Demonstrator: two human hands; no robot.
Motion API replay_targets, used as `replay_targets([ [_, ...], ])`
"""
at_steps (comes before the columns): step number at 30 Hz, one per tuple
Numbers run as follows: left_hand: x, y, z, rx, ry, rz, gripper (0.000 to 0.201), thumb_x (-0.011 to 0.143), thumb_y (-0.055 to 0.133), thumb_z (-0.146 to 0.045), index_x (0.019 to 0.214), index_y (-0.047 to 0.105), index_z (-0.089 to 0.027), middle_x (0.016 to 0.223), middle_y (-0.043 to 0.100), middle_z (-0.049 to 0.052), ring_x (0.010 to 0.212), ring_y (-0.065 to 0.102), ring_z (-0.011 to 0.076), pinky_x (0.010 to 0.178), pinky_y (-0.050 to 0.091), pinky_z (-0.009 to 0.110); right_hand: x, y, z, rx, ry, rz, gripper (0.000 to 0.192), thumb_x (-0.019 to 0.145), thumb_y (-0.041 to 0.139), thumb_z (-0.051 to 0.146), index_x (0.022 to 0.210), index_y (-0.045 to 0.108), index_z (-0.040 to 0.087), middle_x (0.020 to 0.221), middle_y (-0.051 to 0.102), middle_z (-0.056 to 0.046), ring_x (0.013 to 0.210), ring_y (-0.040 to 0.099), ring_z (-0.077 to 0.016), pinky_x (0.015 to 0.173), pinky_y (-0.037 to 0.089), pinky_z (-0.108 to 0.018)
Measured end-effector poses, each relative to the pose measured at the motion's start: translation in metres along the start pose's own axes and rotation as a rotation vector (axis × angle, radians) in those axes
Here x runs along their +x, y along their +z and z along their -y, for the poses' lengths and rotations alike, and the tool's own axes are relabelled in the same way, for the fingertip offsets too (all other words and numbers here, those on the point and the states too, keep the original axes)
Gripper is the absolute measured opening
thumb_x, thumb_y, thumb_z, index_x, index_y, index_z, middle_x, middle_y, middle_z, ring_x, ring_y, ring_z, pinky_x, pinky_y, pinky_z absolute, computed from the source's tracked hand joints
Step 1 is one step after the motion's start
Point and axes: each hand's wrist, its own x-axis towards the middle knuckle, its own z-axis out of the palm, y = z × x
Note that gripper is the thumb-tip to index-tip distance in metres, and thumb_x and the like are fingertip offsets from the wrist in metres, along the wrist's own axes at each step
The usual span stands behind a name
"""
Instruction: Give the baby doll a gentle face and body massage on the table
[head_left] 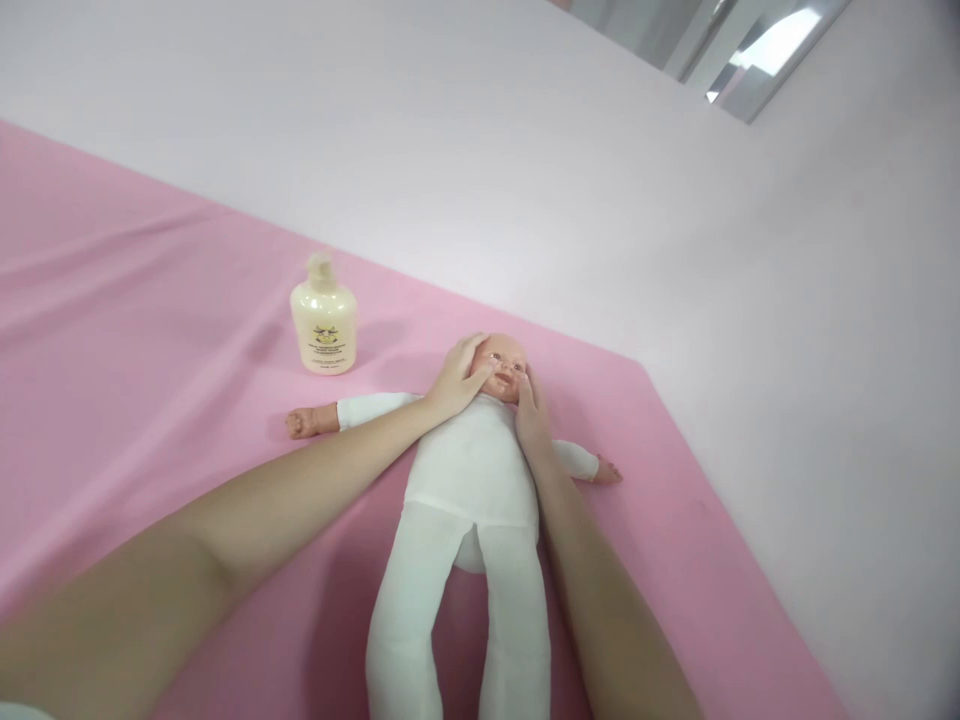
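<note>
Btwn L hand [455, 382] & R hand [532, 417], both cupping it, unclenched, doll's head [505, 358] lies face-up.

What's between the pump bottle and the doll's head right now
In the head view, a bare stretch of pink cloth beside the pump bottle, then your left hand, resting against the doll's head.

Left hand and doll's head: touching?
Touching: the head-camera view shows the left hand cupping the side of the doll's head, no gap between them.
</note>
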Motion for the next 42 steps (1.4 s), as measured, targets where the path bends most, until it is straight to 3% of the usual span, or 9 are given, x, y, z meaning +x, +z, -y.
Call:
replay_targets([
  [12,0.0,0.0,-0.001,-0.02,-0.026,-0.006,0.053,0.101,0.048,-0.049,0.146,0.045,-0.02,0.155,0.048,0.016,0.147,0.044,0.0277,0.127,0.03,0.049,0.002,0.001,-0.009,0.035,0.025,0.004,0.067,0.095,0.046,0.068,0.149,0.052,0.029,0.154,0.056,-0.003,0.146,0.049,-0.0255,0.124,0.038,-0.049],
  [19,0.0,0.0,0.001,-0.009,-0.021,-0.006,0.052,0.101,0.048,-0.05,0.146,0.045,-0.023,0.154,0.049,0.014,0.147,0.044,0.0272,0.127,0.03,0.05,0.005,-0.001,-0.018,0.006,0.028,-0.003,0.068,0.094,0.046,0.069,0.15,0.052,0.029,0.158,0.052,-0.003,0.152,0.042,-0.0255,0.128,0.031,-0.05],
  [23,0.0,-0.001,0.001,-0.013,-0.018,-0.003,0.052,0.102,0.047,-0.05,0.146,0.045,-0.023,0.154,0.049,0.014,0.147,0.044,0.027,0.126,0.031,0.05,0.005,-0.001,-0.017,-0.007,0.07,-0.022,0.07,0.094,0.048,0.069,0.151,0.05,0.028,0.16,0.05,-0.004,0.151,0.043,-0.0258,0.128,0.031,-0.051],
  [42,0.001,-0.001,0.0,-0.004,-0.01,-0.02,0.052,0.101,0.048,-0.051,0.144,0.046,-0.022,0.151,0.051,0.015,0.144,0.046,0.0266,0.125,0.033,0.05,0.004,0.001,-0.012,0.014,0.012,-0.003,0.067,0.095,0.048,0.067,0.148,0.053,0.026,0.157,0.053,-0.006,0.147,0.048,-0.0252,0.127,0.034,-0.049],
])
